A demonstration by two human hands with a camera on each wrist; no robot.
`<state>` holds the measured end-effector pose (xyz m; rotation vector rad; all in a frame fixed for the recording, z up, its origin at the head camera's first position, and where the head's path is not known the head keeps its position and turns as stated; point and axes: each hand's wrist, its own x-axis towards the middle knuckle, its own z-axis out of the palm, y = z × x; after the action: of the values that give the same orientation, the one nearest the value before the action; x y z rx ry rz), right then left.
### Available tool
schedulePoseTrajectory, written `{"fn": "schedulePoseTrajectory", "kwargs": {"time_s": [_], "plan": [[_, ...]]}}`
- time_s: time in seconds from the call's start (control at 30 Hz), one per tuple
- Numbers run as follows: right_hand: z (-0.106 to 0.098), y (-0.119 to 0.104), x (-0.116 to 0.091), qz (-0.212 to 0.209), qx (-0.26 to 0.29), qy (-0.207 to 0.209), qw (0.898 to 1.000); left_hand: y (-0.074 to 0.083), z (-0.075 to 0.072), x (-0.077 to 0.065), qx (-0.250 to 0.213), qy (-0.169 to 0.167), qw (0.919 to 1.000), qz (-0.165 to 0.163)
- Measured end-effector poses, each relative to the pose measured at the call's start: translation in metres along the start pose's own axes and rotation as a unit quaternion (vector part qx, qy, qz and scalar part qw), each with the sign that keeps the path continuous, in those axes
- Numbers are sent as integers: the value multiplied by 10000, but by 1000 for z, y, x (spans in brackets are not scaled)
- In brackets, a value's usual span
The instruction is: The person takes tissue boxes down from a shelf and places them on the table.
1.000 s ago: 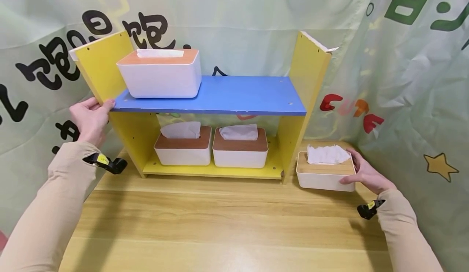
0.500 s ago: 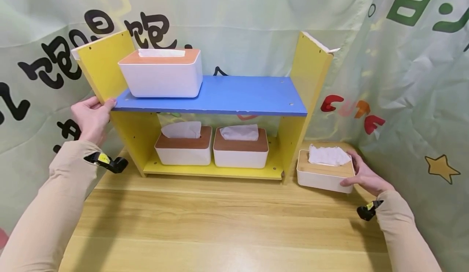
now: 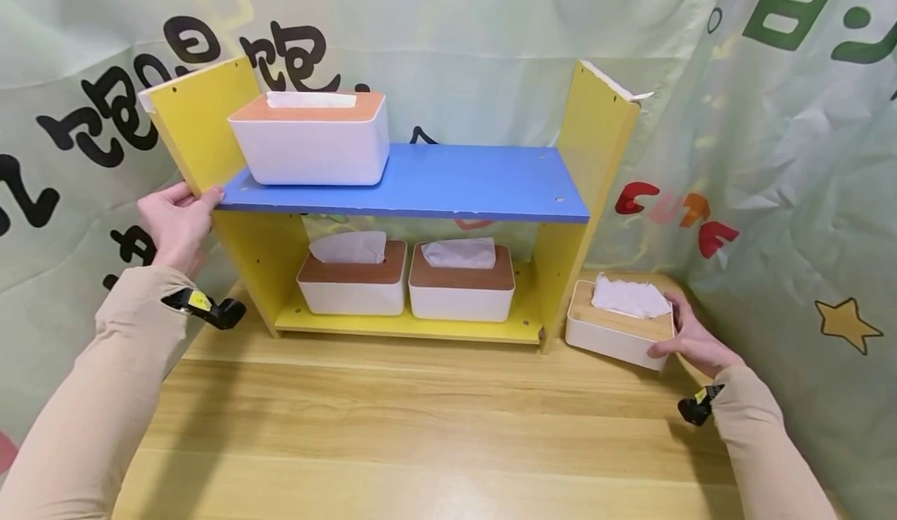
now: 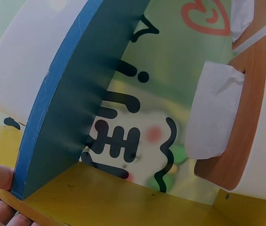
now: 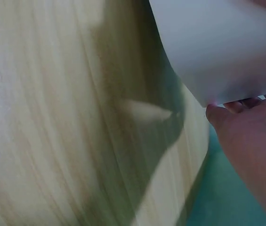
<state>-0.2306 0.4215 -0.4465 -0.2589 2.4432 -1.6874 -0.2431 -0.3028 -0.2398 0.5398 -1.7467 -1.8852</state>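
At the left of the head view, my left hand (image 3: 175, 224) grips the yellow side panel of a small shelf unit (image 3: 413, 180), its thumb at the blue board's front corner. The left wrist view shows the thumb (image 4: 0, 177) against that blue edge. On the right, my right hand (image 3: 701, 341) holds the right end of a white tissue box (image 3: 617, 341) with a light wood lid and a tissue sticking out. That box is tilted, its left end beside the unit's right panel. In the right wrist view its white side (image 5: 222, 52) shows, thumb and fingers around its end.
A larger tissue box (image 3: 311, 150) stands on the blue board's left part. Two brown-lidded tissue boxes, a left one (image 3: 353, 300) and a right one (image 3: 461, 304), stand on the yellow lower board. The wooden table (image 3: 420, 419) extends in front; a printed curtain (image 3: 476, 29) hangs behind.
The tissue box in my right hand has tilted, its left end higher and its right end lower, and has shifted slightly left. My left hand keeps its grip on the shelf unit.
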Motion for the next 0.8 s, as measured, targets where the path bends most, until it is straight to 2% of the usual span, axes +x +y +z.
{"fn": "schedulePoseTrajectory", "kwargs": {"time_s": [0.3,0.4,0.8], "plan": [[0,8,-4,-75,-454,156,9988,0,3,-2,100,-22,9999,43],[1,8,-4,-115,-493,165,9986,1,2,-1,77,-27,10000,5],[4,11,-3,153,-422,82,9990,0,0,0,45,56,10000,-13]]}}
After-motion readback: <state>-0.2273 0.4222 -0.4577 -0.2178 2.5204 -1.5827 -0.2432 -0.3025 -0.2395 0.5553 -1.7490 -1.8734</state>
